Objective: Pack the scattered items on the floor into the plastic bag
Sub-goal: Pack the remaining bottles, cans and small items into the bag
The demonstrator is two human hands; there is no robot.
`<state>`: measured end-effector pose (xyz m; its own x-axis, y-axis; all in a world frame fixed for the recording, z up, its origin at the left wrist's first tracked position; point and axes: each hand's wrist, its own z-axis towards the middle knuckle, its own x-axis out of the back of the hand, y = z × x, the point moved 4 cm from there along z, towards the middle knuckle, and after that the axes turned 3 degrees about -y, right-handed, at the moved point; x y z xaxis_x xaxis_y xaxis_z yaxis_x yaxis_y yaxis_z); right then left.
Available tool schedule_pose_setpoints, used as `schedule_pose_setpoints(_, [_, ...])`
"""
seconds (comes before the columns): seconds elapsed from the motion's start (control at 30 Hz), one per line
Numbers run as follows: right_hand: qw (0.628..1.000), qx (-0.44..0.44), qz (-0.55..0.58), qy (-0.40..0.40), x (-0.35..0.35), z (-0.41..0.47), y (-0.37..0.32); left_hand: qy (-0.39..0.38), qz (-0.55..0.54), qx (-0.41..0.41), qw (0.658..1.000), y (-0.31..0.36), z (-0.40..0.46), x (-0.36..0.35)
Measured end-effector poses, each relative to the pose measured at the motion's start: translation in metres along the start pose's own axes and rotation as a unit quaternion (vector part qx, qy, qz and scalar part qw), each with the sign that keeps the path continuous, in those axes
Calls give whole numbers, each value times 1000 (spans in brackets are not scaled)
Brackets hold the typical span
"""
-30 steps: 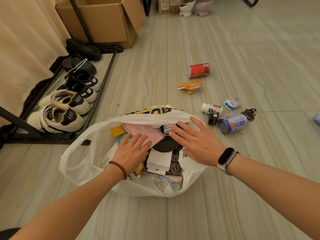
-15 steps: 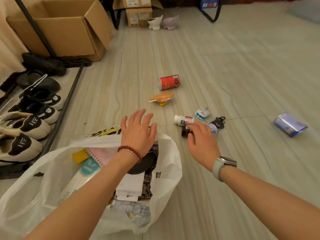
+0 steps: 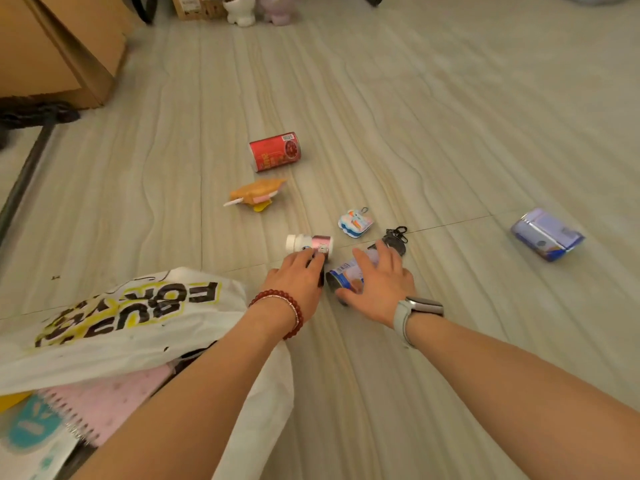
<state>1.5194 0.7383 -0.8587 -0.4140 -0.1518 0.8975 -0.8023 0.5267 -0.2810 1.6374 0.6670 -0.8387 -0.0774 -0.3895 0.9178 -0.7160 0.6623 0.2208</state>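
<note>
- Two hands are down on the floor in the head view, both reaching away from the plastic bag [image 3: 145, 327], which slumps at seven o'clock with its mouth gaping.
- Left hand [image 3: 298, 282], red bead bracelet at the wrist, has its fingers curled onto the small white-capped bottle [image 3: 309, 243], lying on its side at the fingertips; a dark little object shows just under that hand, too hidden to name.
- Right hand [image 3: 375, 284], grey watch on the wrist, spreads its fingers over the blue-and-white can [image 3: 341, 275] and cups it, thumb low at the can's near end.
- Black keychain [image 3: 394, 239] sits just beyond the right fingertips, at one o'clock.
- Blue-and-white charm [image 3: 355, 221] lies near it, towards twelve.
- Orange toy [image 3: 258, 194] rests at eleven o'clock from the hands, and the red can [image 3: 275, 151] lies on its side farther out.
- Purple packet [image 3: 547, 233] sits well apart at three o'clock.
- Inside the bag, a pink spiral notebook [image 3: 104, 400] peeks out.
- Cardboard box [image 3: 59, 46] fills the ten o'clock corner.
</note>
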Motion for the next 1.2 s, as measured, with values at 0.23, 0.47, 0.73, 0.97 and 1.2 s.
schedule_pose_setpoints(0.23, [996, 42, 14, 79, -22, -14, 13, -35, 0, 19, 999, -8, 28, -33])
schedule_pose_setpoints(0.47, [997, 45, 14, 57, -35, -43, 10, -78, -17, 48, 996, 1, 9, -44])
schedule_pose_setpoints(0.73, [998, 41, 36, -20, -41, -80, -10, 73, 47, -17, 996, -9, -84, 43])
schedule_pose_setpoints(0.97, [981, -44, 184, -46, -31, -111, -39, 197, -90, 43, 975, -75, -208, 56])
schedule_pose_setpoints(1.2, [923, 131, 324, 161, 40, -149, -108, 134, -58, 174, 974, -150, -269, 18])
